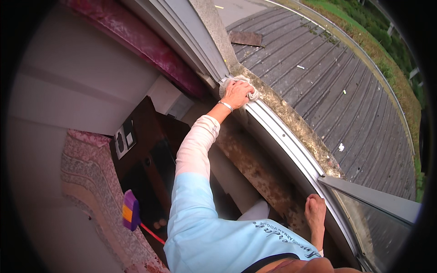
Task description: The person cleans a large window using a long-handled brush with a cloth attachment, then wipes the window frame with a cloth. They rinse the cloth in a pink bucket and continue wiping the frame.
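Note:
My left hand (236, 94), with a bracelet at the wrist, presses a crumpled pale cloth (253, 95) onto the corner of the white metal window track (284, 134). The cloth bunches around the fingers, and the palm side is hidden. Lower right, my right hand (315, 209) is curled into a fist beside the inner edge of the track, near a glass window sash (379, 211). No object shows in that hand; its inner side is hidden. My left arm wears a light blue sleeve over a pale pink one.
Outside the track lie a rough concrete ledge (290, 112) and a ribbed dark roof (307, 78) with litter and a flat board (245, 38). Inside are a purple-and-orange broom (131, 211), a dark brown desk (136, 163), a pink curtain (153, 51) and a stained surface below the sill (256, 170).

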`<state>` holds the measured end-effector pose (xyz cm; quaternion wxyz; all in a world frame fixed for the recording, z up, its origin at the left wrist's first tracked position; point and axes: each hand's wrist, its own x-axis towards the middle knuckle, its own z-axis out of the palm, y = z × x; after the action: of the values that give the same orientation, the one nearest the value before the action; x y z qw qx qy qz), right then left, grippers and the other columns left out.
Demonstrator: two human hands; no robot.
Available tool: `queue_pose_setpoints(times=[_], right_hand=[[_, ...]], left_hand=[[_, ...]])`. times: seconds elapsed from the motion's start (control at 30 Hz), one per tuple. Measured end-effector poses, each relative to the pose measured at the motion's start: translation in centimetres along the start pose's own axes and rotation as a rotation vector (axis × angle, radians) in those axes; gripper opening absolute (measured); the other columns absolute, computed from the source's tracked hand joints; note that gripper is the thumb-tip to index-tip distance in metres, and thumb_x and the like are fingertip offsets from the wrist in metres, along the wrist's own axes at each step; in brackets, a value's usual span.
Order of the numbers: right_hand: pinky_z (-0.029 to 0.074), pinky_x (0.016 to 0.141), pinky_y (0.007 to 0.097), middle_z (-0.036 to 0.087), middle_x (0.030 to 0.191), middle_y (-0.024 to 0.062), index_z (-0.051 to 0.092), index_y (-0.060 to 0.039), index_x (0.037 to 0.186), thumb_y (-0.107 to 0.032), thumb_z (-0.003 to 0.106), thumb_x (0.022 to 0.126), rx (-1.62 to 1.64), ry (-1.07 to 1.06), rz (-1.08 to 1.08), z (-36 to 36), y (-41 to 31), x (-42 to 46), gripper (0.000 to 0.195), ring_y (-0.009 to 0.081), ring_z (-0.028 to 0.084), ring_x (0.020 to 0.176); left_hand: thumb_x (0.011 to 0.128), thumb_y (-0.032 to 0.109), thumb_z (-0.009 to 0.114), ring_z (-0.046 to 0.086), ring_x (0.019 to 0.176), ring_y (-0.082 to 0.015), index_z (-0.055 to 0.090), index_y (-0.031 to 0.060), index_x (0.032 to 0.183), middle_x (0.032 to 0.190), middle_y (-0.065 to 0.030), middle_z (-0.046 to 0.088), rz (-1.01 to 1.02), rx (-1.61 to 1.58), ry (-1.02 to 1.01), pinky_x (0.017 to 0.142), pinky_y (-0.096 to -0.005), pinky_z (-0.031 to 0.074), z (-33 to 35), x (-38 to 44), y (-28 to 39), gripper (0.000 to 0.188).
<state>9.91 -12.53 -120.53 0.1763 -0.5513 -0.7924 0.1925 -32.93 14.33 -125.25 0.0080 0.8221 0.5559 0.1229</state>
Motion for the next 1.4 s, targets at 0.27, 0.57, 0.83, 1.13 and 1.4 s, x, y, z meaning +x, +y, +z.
queue_pose_setpoints(times=[0.27,0.57,0.83,1.13,1.4], right_hand=[[0.043,0.067,0.0414,0.060,0.080,0.0127,0.053,0.0003,0.067,0.001,0.061,0.076,-0.026,-0.018,0.044,0.9,0.5,-0.3,0.012,0.0323,0.056,0.070],[0.043,0.067,0.0417,0.060,0.080,0.0126,0.054,0.0002,0.068,-0.001,0.062,0.077,-0.056,-0.010,0.013,-0.4,0.6,-1.1,0.012,0.0313,0.057,0.072],[0.042,0.069,0.0421,0.060,0.080,0.0129,0.056,0.0000,0.067,-0.002,0.061,0.077,-0.037,0.008,0.056,-0.4,0.9,-1.8,0.012,0.0315,0.057,0.073],[0.041,0.064,0.0416,0.060,0.079,0.0131,0.053,-0.0006,0.066,-0.001,0.062,0.076,0.012,-0.087,0.016,-0.3,0.5,-2.0,0.013,0.0320,0.057,0.070],[0.040,0.060,0.0410,0.060,0.078,0.0133,0.051,-0.0011,0.064,0.000,0.062,0.076,0.050,-0.051,-0.142,-0.1,-1.1,0.0,0.016,0.0328,0.055,0.066]], left_hand=[[0.081,0.013,0.051,0.055,0.098,-0.0206,0.056,0.0157,0.096,0.095,-0.0007,0.056,-0.037,0.308,0.033,0.080,-0.0380,0.042,0.2,1.4,-5.1,0.016],[0.083,0.017,0.053,0.063,0.084,-0.0327,0.056,0.0046,0.091,0.086,-0.0145,0.064,-0.455,0.467,0.141,0.069,-0.0402,0.052,1.9,1.2,-3.3,0.015],[0.081,0.031,0.061,0.059,0.096,-0.0353,0.059,0.0016,0.093,0.102,-0.0198,0.060,-0.591,0.137,0.267,0.082,-0.0441,0.047,-3.2,1.4,0.3,0.032],[0.079,0.037,0.065,0.056,0.104,-0.0315,0.057,0.0029,0.100,0.102,-0.0178,0.062,-0.727,0.150,0.157,0.089,-0.0477,0.039,1.0,2.7,-1.8,0.041],[0.080,0.031,0.063,0.063,0.076,-0.0365,0.059,0.0017,0.086,0.077,-0.0208,0.064,-0.665,-0.158,0.292,0.071,-0.0469,0.048,3.2,0.9,7.8,0.030]])
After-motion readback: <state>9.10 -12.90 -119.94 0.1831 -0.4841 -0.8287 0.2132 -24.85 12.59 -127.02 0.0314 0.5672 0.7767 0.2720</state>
